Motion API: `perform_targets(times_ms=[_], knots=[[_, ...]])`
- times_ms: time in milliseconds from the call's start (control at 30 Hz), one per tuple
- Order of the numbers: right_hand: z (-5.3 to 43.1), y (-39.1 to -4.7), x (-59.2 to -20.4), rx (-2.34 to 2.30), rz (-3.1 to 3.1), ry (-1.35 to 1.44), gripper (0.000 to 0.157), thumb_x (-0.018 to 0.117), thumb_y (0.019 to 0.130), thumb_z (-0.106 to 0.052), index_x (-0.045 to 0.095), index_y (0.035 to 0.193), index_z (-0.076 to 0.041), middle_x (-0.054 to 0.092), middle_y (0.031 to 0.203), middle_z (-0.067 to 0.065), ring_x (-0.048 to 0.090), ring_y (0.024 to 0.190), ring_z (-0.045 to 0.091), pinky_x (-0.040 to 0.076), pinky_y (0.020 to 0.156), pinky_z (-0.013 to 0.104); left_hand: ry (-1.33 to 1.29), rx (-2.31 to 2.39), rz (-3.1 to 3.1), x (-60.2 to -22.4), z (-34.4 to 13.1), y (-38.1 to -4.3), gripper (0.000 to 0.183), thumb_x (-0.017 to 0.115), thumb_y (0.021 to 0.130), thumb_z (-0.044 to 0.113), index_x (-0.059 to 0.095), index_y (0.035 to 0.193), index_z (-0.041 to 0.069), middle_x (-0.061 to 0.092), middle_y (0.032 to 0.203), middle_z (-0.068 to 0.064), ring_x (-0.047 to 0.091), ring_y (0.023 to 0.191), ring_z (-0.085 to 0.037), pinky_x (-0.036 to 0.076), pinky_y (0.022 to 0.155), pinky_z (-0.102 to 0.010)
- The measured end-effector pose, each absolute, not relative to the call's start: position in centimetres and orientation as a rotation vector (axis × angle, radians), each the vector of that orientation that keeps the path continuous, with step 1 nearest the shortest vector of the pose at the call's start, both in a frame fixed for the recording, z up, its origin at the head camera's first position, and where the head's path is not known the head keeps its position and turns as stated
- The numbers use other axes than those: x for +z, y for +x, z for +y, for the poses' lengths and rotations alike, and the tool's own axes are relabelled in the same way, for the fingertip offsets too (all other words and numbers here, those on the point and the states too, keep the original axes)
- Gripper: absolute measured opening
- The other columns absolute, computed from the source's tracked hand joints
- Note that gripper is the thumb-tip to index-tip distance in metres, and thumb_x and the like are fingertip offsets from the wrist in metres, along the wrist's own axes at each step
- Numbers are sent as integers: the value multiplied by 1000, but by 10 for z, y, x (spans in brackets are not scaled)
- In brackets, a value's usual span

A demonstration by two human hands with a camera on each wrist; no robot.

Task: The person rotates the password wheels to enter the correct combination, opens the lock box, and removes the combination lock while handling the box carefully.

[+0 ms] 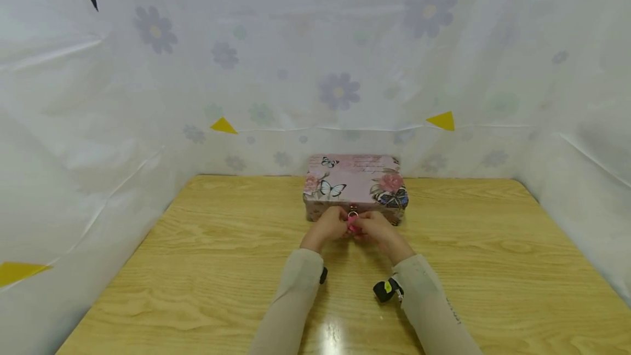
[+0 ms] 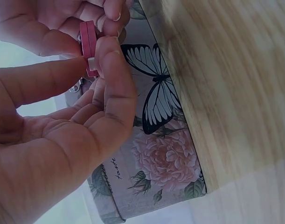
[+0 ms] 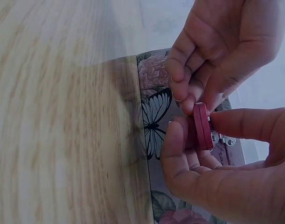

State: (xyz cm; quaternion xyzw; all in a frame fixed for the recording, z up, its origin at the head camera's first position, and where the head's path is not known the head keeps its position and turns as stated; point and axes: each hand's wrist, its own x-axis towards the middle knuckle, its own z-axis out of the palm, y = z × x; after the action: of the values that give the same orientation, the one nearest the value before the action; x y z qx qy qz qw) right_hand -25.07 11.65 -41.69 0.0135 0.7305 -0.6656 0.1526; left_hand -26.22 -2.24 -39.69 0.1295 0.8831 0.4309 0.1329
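Observation:
A small pinkish-red padlock [image 1: 351, 224] with a silver shackle hangs at the front clasp of a pink tin box [image 1: 355, 177] printed with butterflies and roses. My left hand [image 1: 330, 226] pinches one end of the padlock between thumb and index finger, its other fingers curled loosely behind. From the opposite side my right hand [image 1: 377, 229] pinches it too, the thumb on one face. In the right wrist view the padlock [image 3: 203, 127] is edge-on, and a metal clasp [image 3: 230, 141] shows behind the right thumb. A small pale piece stands out on the padlock [image 2: 88, 46] in the left wrist view. The box lid is down.
The box stands near the back edge of a wood-grain table [image 1: 222, 267]. A white floral sheet [image 1: 296, 70] hangs behind and along both sides, with black and yellow triangles on it. Black wrist straps [image 1: 385, 290] show below the sleeves.

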Motion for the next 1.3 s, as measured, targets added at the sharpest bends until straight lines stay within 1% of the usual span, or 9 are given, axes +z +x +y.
perform_targets(times_ms=[167,333,567,800,967,1200,1300], knots=[[119,-252,-417,-1917,2107,46,25,46,95,0,54,109,19,60,82,6,57,69,10,52,68,25,375,1283,2540,-398,-22,-264,8,55,88,-6,59,93,-10,61,77,-11,56,65,-17,45,58,-23],[120,-252,-419,-1901,2110,60,25,46,96,-1,53,110,18,59,83,5,58,70,10,53,69,26,365,1272,2544,-398,-21,-261,6,55,88,-6,58,92,-9,60,75,-11,56,63,-16,44,57,-23],[121,-250,-422,-1913,2083,66,25,46,96,0,54,110,19,58,81,4,56,70,10,52,68,25,348,1296,2539,-398,-18,-258,5,56,89,-5,58,91,-9,59,77,-11,58,65,-19,45,58,-24],[119,-250,-418,-1912,2092,40,24,45,96,0,55,109,18,58,82,4,57,69,10,52,68,26,316,1275,2565,-397,-19,-260,8,57,90,-2,58,95,-8,58,82,-11,59,68,-19,48,62,-27],[118,-250,-417,-1919,2078,37,24,44,97,1,53,110,19,58,81,4,58,69,9,53,69,25,314,1284,2569,-396,-19,-259,9,58,90,-1,59,94,-9,59,79,-11,60,68,-21,48,62,-26],[117,-249,-417,-1939,2070,37,25,44,96,2,53,110,20,57,80,3,56,68,9,53,67,24,296,1286,2577,-395,-19,-258,12,60,91,1,58,96,-9,60,81,-13,60,69,-21,49,66,-29],[118,-249,-417,-1952,2062,37,25,44,96,2,52,110,21,57,79,4,57,68,9,53,68,24,299,1307,2561,-395,-19,-258,11,59,90,0,58,97,-10,60,81,-12,61,68,-21,49,64,-28]])
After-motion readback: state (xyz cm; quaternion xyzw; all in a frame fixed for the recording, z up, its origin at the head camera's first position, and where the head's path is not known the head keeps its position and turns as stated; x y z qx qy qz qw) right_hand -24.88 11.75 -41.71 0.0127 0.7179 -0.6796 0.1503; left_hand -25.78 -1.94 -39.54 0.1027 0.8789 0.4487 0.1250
